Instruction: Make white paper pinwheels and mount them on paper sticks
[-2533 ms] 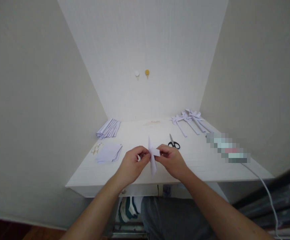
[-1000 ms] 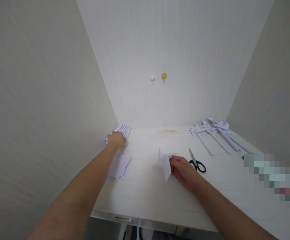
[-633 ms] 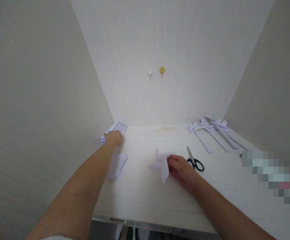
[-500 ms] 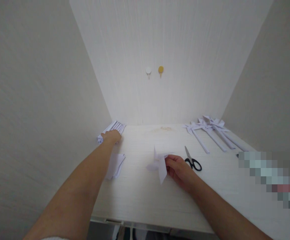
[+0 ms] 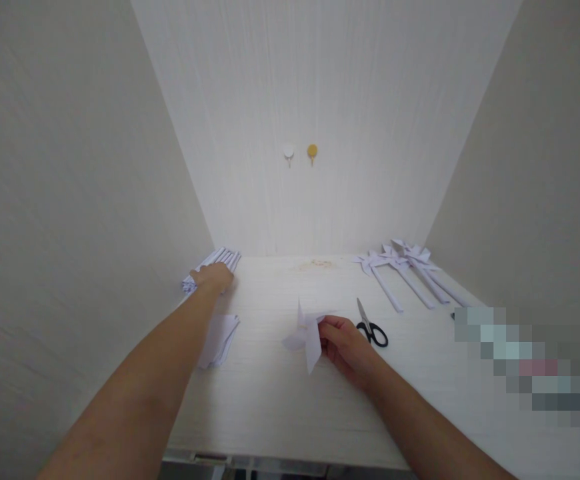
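My right hand [image 5: 345, 347] pinches one blade of a white paper pinwheel [image 5: 304, 333], its folded blades spread above the table. At the back left, my left hand [image 5: 213, 275] is closed over a pile of rolled white paper sticks [image 5: 227, 257], its fingertips partly hidden. Below the left forearm lies a stack of white paper sheets [image 5: 223, 340], partly covered by the arm. Black-handled scissors [image 5: 371, 331] rest just beyond my right hand with their blades pointing away.
Several finished paper pinwheels on sticks [image 5: 387, 288] lie at the back right. White panels stand on three sides of the table [image 5: 270, 407]. A white hook [image 5: 289, 153] and a yellow hook [image 5: 312, 152] are fixed to the back wall. A blurred patch covers something at right.
The view has shifted slightly, so everything sits a little further left and lower. My left hand stays at the paper sticks; my right still holds the pinwheel.
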The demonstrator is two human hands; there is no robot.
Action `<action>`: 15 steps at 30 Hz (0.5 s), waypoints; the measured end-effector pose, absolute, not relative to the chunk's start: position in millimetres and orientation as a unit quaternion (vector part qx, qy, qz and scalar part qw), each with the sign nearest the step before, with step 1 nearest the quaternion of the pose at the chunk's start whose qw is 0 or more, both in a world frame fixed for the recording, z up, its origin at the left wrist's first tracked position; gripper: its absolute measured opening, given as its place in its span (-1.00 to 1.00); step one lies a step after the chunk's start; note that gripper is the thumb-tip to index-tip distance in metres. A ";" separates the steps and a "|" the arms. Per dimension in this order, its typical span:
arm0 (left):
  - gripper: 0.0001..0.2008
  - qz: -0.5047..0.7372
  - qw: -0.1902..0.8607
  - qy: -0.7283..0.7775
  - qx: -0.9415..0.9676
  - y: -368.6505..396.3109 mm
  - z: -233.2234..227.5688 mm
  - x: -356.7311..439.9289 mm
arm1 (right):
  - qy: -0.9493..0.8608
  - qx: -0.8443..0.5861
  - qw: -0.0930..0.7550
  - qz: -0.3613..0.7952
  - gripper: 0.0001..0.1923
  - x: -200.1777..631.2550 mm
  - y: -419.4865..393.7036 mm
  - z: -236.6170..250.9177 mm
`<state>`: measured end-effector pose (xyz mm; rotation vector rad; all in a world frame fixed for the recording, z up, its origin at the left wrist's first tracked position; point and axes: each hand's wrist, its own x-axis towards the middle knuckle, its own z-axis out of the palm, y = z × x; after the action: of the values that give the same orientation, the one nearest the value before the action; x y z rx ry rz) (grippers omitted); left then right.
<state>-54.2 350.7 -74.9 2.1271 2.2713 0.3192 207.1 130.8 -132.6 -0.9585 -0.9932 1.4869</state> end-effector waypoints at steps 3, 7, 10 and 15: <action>-0.60 0.158 0.020 0.745 0.648 338.2 -61.8 -50.2 | -0.417 -0.405 0.530 0.618 -0.76 207.6 131.0 -134.1; -0.74 0.249 0.092 0.709 0.653 298.5 -44.3 -45.7 | -0.411 -0.403 0.540 0.614 -0.78 207.6 128.7 -131.5; -0.71 0.331 0.194 0.634 0.671 243.3 -47.6 -37.2 | -0.404 -0.401 0.552 0.609 -0.81 210.1 121.3 -128.7; -0.68 0.454 0.437 0.490 0.602 143.8 -86.2 -6.6 | -0.387 -0.408 0.581 0.588 -0.80 221.8 97.1 -129.9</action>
<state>-6.6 143.8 -86.2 1.4972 1.2180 1.1302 221.8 97.1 -129.9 -0.9537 -0.9037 1.3734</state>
